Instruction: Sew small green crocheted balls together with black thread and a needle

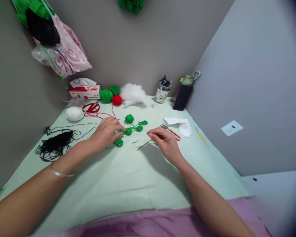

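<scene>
My left hand (106,132) lies over a cluster of small green crocheted pieces (133,126) on the pale green table cover (118,177), its fingertips closed on one of them. My right hand (164,140) rests to the right, fingers pinched on a thin dark strand (144,145) that trails left across the cover. Another green piece (118,143) lies just under my left hand. Orange-handled snips (171,131) lie beside my right hand.
Black yarn tangle (54,146) lies at the left. At the back stand a tissue box (85,92), green yarn balls (106,95), a red ball (117,99), white stuffing (133,93), a jar (162,93) and a dark box (182,97). A yellow crochet hook (202,138) lies right.
</scene>
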### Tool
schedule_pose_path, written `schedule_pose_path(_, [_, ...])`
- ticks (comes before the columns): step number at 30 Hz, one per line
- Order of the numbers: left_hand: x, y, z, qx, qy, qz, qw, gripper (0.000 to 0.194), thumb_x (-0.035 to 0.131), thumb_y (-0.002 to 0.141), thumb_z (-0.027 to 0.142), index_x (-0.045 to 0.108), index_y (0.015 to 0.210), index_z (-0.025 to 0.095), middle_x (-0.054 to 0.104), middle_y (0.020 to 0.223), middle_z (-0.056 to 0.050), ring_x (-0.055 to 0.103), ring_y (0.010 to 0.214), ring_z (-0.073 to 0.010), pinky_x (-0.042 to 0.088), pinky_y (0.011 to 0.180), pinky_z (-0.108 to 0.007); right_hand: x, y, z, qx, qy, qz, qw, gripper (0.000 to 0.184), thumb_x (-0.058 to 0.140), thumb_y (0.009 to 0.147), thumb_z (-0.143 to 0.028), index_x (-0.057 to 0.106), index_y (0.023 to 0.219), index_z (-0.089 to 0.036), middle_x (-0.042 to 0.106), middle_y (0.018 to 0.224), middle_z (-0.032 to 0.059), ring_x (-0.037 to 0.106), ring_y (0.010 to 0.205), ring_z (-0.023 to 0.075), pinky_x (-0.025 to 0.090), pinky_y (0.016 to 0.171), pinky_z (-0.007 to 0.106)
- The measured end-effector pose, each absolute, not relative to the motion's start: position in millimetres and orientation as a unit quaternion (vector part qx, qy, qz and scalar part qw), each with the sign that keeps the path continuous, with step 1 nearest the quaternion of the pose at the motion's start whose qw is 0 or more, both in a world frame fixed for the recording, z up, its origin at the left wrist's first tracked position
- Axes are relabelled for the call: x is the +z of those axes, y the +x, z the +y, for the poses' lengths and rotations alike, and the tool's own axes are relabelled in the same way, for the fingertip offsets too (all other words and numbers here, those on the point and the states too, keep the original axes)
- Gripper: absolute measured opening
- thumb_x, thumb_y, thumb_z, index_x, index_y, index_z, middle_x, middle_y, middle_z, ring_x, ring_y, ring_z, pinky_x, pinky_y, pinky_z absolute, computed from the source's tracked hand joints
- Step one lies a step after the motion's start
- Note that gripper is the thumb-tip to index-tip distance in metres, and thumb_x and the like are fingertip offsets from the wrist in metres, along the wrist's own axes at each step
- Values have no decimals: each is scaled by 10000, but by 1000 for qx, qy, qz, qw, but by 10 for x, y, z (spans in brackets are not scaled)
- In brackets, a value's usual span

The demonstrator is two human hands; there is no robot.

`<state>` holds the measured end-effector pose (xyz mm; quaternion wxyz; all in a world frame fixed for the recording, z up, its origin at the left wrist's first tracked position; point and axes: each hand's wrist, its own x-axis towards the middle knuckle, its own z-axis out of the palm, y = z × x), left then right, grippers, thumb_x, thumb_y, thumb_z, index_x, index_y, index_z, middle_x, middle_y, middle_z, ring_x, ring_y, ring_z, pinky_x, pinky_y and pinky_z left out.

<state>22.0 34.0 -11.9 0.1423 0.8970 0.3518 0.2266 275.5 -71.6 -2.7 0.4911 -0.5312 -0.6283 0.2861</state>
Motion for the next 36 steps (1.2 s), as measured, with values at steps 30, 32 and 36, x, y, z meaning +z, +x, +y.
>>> schedule_pose_path(30, [29,426,-375,333,436,275,790,246,669,909,301,722,1120,185,684,951,-55,677,871,-168,584,878,-330,170,2505,-1038,342,-489,-664,451,159,600,949,-291,702,926,-172,572,594,-43,547,517,68,387,506,192])
schedule_pose_path(32, [17,435,-382,329,436,273,792,245,670,910,309,726,1115,187,687,955,-59,674,866,-168,585,876,-335,158,2498,-1038,339,-494,-673,433,161,590,951,-280,705,931,-170,572,590,-42,541,518,70,386,516,195])
schedule_pose_path(36, [2,460,-392,327,437,273,792,236,670,906,324,728,1092,190,680,948,-51,666,851,-163,586,866,-340,141,2493,-1038,334,-506,-685,404,172,566,957,-263,709,946,-169,566,579,-42,523,523,77,377,529,205])
